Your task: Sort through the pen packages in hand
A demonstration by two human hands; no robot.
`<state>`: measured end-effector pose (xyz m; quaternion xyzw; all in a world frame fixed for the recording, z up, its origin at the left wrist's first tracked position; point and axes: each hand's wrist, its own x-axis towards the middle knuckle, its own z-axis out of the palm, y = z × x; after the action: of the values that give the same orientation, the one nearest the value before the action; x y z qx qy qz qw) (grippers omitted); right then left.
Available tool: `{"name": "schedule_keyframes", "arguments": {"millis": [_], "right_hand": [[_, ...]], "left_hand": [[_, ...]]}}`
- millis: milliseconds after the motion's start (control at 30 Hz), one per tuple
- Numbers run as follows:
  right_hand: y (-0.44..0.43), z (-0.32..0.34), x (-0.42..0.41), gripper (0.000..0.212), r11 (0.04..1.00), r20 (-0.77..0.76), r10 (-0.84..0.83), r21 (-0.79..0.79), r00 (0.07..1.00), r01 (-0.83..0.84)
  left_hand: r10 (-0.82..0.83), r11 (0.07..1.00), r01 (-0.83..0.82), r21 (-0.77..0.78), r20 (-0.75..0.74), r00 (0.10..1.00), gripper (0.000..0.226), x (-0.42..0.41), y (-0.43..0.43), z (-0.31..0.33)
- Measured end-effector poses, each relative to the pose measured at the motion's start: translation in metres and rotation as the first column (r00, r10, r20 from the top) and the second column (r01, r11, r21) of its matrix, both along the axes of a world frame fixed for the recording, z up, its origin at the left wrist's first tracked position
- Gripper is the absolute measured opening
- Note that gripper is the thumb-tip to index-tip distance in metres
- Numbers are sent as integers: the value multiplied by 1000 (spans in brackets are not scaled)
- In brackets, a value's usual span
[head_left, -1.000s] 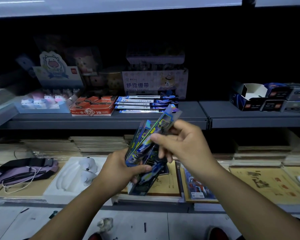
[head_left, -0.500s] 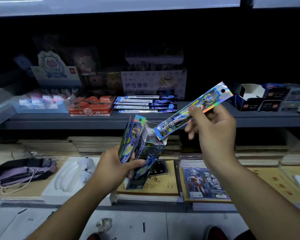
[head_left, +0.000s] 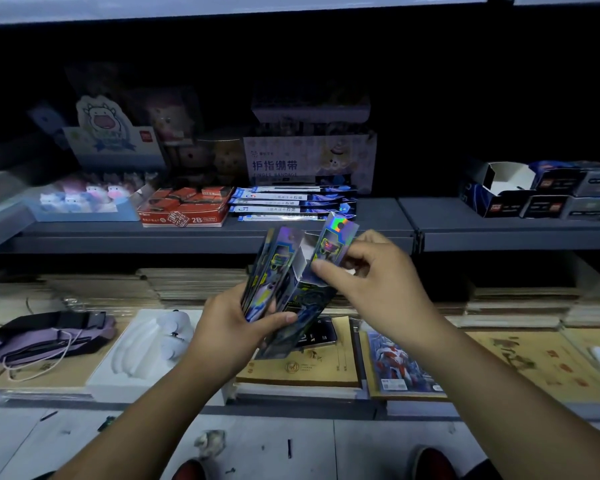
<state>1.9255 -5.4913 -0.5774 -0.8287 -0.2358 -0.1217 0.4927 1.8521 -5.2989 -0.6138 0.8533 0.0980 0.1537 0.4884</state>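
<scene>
Our right hand (head_left: 378,285) back down pinching a shiny holographic card packet (head_left: 333,242) over an open dark printed box (head_left: 302,306), our left hand (head_left: 229,332) gripping box and perhaps more packets, grey metal shop shelf (head_left: 465,233) behind.

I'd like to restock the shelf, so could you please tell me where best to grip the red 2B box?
Probably by its two short ends, coming from the front: the red 2B box lies flat, open-topped, at the shelf edge, with packets close on its right.

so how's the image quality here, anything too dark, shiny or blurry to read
Head view: the back of the upper shelf is in deep shadow, so the boxes there are hard to make out. The holographic pack pinched by the right hand throws rainbow glare that hides its print. The far left and right edges are smeared and bent by the wide lens. The left hand and its packs are sharp enough.
</scene>
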Motion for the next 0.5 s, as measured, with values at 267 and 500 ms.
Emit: {"name": "schedule_keyframes", "arguments": {"millis": [267,500], "right_hand": [[-6,6,-6,16,992,-12,41,117,999,-39],[-4,-4,-1,12,991,-23,7,-137,1000,-10]], "left_hand": [[8,996,-7,92,-6,1000,35,0,1,-1],[-27,986,29,161,-15,1000,34,1,2,-5]]}}
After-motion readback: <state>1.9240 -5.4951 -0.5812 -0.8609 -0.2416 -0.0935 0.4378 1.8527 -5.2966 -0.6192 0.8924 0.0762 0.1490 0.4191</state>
